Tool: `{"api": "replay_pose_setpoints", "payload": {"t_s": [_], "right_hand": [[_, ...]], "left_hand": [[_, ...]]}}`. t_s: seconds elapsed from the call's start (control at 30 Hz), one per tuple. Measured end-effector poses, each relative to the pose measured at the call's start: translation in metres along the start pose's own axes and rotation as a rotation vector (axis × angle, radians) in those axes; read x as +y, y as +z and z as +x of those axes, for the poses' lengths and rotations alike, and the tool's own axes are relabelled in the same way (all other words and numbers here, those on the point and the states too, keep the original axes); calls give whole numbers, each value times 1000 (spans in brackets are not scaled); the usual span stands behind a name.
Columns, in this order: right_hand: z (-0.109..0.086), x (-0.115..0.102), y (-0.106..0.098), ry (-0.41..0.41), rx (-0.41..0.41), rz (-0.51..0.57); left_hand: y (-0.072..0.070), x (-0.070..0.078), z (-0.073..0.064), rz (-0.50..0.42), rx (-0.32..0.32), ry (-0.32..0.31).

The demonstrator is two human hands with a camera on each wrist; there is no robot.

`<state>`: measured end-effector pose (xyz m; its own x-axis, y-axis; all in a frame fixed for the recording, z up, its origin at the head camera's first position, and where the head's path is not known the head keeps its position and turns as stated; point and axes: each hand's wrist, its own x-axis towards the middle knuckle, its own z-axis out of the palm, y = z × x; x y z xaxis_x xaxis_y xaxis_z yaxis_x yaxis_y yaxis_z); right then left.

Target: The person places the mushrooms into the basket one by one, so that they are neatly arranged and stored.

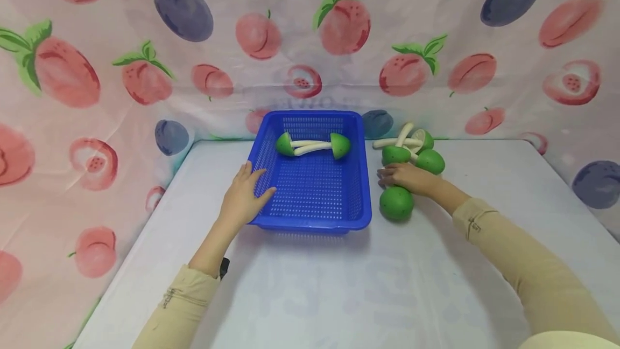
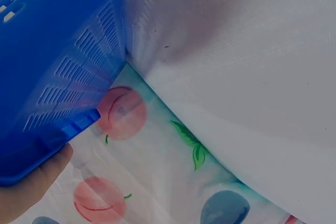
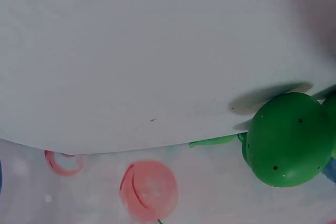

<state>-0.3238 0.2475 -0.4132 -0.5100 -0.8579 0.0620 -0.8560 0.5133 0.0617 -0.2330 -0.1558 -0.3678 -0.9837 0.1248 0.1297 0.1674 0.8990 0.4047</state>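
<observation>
A blue plastic basket [image 1: 310, 224] stands on the white table, two toy mushrooms [image 1: 341, 146] with green caps and pale stems lying at its far end. My left hand [image 1: 244, 198] rests at the basket's left rim, fingers fairly straight and spread, with the thumb reaching over the inside. In the left wrist view a finger [image 2: 50, 174] lies along the rim. My right hand [image 1: 411, 178] is among more green-capped mushrooms [image 1: 430, 161] right of the basket. One green cap [image 1: 396, 203] shows just in front of it; I cannot tell whether the fingers hold its hidden stem.
Behind the table [image 1: 310, 290] hangs a fruit-printed cloth [image 1: 300, 31], close behind the basket. Several mushrooms lie in a loose pile near the back edge, their stems [image 1: 404, 134] crossing. The right wrist view shows a green cap [image 3: 289, 140] near that edge.
</observation>
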Motion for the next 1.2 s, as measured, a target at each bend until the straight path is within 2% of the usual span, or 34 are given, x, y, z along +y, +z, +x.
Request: {"api": "replay_pose_setpoints", "payload": {"t_s": [0.27,0.6,0.93,1.2], "right_hand": [[-11,-3,-2,86,8,103],[-18,-8,0,64,130,136],[-15,-19,-5,36,228,161],[-27,-31,-8,41,303,154]], "left_hand": [[0,1,-1,-9,-1,-3],[1,0,-1,-8,3,4],[1,-5,-2,-7,6,-5],[4,-3,-1,-14,6,3]]}}
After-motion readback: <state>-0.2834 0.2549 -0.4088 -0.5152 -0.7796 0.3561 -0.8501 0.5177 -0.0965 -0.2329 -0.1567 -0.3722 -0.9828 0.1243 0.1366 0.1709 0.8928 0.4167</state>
